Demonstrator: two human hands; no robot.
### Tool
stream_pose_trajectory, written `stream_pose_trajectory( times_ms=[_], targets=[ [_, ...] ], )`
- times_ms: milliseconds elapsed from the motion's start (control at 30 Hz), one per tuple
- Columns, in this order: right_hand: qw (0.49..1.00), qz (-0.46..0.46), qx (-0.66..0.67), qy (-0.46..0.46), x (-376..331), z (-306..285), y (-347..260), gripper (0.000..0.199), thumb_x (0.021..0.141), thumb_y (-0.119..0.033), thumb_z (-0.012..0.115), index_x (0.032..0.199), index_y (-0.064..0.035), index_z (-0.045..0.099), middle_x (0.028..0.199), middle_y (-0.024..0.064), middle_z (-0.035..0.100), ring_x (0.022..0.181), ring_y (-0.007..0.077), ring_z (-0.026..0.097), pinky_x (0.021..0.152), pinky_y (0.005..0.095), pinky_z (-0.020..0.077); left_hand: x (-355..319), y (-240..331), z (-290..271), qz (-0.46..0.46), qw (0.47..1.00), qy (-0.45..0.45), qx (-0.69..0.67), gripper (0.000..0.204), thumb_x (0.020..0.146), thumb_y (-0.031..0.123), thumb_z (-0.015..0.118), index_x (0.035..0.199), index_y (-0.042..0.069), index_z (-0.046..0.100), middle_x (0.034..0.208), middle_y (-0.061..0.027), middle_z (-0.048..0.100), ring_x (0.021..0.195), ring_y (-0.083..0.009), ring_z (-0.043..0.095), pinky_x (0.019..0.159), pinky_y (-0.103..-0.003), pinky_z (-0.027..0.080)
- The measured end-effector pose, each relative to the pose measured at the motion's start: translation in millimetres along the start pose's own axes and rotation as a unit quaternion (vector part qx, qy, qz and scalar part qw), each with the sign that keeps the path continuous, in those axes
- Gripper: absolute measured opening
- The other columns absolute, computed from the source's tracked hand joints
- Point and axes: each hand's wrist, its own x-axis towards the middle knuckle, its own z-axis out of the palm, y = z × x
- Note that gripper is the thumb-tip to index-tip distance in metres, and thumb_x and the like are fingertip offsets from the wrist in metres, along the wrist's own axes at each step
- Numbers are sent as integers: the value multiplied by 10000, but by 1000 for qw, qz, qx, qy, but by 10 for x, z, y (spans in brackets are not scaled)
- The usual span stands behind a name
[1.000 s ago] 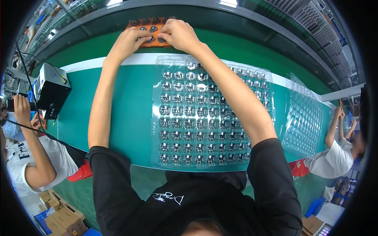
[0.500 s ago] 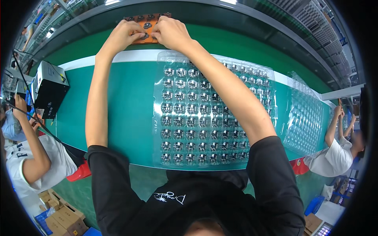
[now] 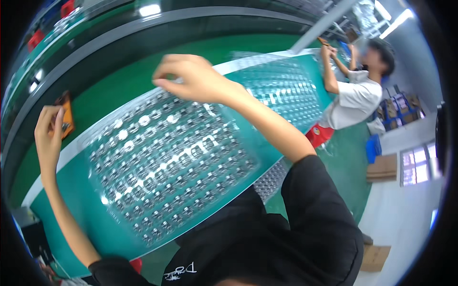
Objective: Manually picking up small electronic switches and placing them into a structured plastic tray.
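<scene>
On the far left, my left hand (image 3: 49, 128) is beside an orange fixture (image 3: 67, 117) with small dark parts on it. Its thumb and forefinger stand apart, and nothing shows between them. My right hand (image 3: 191, 78) hovers over the far edge of a clear plastic tray (image 3: 107, 200). The fingers on this side are loosely bent with a gap above the thumb; motion blurs the tips, and no held thing is visible. Rows of small, dark and silvery electronic parts (image 3: 176, 178) fill the tray's pockets.
Another clear tray (image 3: 286, 90) lies farther right on the green bench mat (image 3: 71, 209). Beyond it a co-worker in a white shirt (image 3: 355, 97) sits on a red stool (image 3: 319, 135). A black box (image 3: 36, 233) stands at the bench's left end.
The view has swung to the right. My right hand has left the orange fixture and moved over the parts tray. My left hand remains by the fixture, its fingers now spread apart.
</scene>
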Motion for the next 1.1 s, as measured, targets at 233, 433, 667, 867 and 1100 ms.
stream_pose_trajectory(
  times_ms=[233, 433, 667, 867, 1100],
  targets=[
    [929, 253, -268, -29, -2273, -1323, -180, 476, 919, -319, 736, 1332, -96, 658, 1443, 97, 600, 1378, 362, 478, 1158, 502, 356, -140, 333, 374, 47, 997, -49, -39, 173, 1052, 127, 590, 1020, -32, 652, 939, -86, 613, 894, -169, 592, 803, -267, 444],
    [904, 341, -237, -103, -3147, -1316, -648, 781, 848, -476, 784, 1506, -151, 518, 1620, 60, 423, 1502, 400, 319, 1233, 561, 243, -96, 111, 621, -21, 993, -95, -69, 209, 1060, 167, 594, 1005, -24, 658, 928, -66, 610, 885, -141, 575, 820, -264, 440],
    [921, 242, -303, -50, -3526, -1319, -548, 519, 719, 12, 743, 1213, -126, 662, 1415, 87, 605, 1130, 351, 601, 979, 478, 470, -170, -428, 476, -16, 998, 58, 27, 233, 1091, 190, 567, 1107, -10, 685, 959, -45, 673, 840, -102, 607, 742, -248, 474],
    [898, 197, -364, 150, -3191, -1555, -601, 273, 788, 44, 671, 1050, -20, 633, 1210, 182, 690, 1091, 369, 648, 948, 449, 492, -796, -611, 111, -41, 979, 185, 77, 216, 1052, 181, 619, 1073, -16, 706, 1003, -94, 715, 922, -173, 655, 848, -303, 504],
    [841, 235, -218, 436, -3484, -2538, -599, 525, 1016, 25, 491, 1521, 115, 376, 1558, 317, 392, 1353, 386, 522, 1201, 472, 416, -931, -230, 421, -91, 983, 142, -67, 231, 1029, 223, 615, 969, 18, 705, 898, -143, 678, 849, -274, 650, 781, -381, 507]
  ],
)
